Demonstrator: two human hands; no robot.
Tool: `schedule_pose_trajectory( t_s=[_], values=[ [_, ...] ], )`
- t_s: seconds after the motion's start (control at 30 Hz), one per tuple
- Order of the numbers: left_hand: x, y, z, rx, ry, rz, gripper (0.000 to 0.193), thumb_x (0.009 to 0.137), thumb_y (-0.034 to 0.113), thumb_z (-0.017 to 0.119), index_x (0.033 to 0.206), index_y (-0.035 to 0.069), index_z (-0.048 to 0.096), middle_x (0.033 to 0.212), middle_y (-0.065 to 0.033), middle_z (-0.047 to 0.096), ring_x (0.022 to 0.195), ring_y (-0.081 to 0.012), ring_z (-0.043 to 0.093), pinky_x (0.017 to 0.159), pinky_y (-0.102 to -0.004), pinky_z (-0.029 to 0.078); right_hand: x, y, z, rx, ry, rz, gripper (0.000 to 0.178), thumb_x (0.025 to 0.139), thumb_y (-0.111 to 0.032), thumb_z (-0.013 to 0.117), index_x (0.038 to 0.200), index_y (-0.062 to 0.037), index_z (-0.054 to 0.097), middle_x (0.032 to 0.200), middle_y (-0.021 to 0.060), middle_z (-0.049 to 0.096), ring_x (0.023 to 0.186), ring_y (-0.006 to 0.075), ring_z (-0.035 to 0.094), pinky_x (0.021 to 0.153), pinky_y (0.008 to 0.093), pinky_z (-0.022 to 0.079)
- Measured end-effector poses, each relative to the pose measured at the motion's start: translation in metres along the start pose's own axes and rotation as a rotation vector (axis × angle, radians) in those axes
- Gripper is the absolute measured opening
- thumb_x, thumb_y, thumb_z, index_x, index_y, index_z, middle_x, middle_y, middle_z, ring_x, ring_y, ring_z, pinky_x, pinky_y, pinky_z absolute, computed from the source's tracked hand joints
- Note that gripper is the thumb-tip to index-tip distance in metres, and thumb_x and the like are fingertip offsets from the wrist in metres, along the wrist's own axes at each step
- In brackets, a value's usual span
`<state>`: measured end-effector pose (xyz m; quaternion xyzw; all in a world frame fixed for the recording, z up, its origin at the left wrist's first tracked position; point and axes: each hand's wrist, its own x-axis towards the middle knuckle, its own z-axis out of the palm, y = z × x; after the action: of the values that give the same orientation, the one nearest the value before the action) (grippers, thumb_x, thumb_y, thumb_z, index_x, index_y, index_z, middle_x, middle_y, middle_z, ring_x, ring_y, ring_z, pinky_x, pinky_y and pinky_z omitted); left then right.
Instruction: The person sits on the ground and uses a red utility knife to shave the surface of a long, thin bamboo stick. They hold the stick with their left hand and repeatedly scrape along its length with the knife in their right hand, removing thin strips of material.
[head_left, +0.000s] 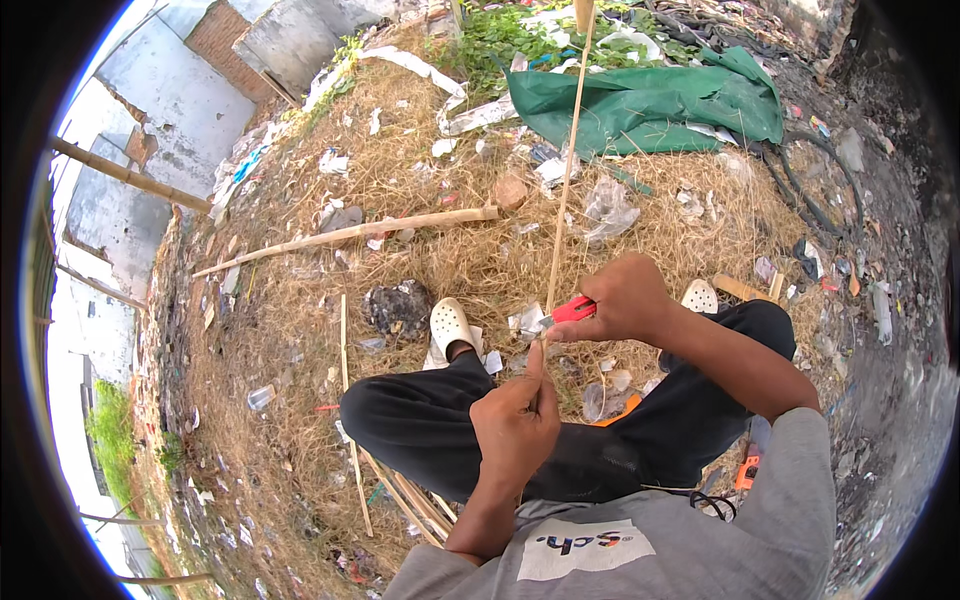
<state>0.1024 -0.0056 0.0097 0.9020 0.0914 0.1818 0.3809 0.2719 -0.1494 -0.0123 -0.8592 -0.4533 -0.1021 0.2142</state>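
Observation:
A long thin bamboo strip (568,175) runs from between my hands away toward the green plants at the far side. My left hand (515,425) is closed, pinching the strip's near end between thumb and index finger. My right hand (628,298) grips a red utility knife (574,309) just beyond the left fingertips. The knife's blade end meets the strip at the right thumb; the exact contact is too small to make out. Several split bamboo strips (412,500) lie beside my left thigh, and another slender strip (346,350) lies farther left.
I sit with bent legs on dry grass strewn with litter. A bamboo pole (350,233) lies ahead to the left, near a dark stone (398,307). A green tarp (650,108) spreads at the far right. An orange object (747,472) is by my right hip.

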Motion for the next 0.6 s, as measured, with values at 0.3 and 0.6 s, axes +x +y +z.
schedule_pose_trajectory(
  t_s=[0.3,0.6],
  values=[
    [-0.013,0.002,-0.014,-0.188,-0.091,-0.096,0.033,0.087,-0.001,0.063,0.120,-0.006,0.064,0.058,0.0045,0.044,0.057,0.0008,0.040,0.049,-0.0196,0.033,0.003,0.016,-0.005,0.029,0.054,0.190,0.070,0.077,-0.074,0.060,0.057,-0.0078,0.061,0.045,0.0119,0.050,0.043,0.0337,0.054,0.045,0.0433,0.042],
    [-0.011,-0.008,0.001,-0.418,-0.052,-0.215,0.037,0.090,0.000,0.060,0.126,-0.006,0.060,0.068,0.0102,0.049,0.060,0.0015,0.041,0.051,-0.0175,0.032,-0.008,-0.015,0.000,0.168,0.006,0.063,0.068,0.074,-0.073,0.065,0.051,-0.0095,0.055,0.043,0.0092,0.047,0.040,0.0298,0.051,0.041,0.0403,0.038]
  ],
)
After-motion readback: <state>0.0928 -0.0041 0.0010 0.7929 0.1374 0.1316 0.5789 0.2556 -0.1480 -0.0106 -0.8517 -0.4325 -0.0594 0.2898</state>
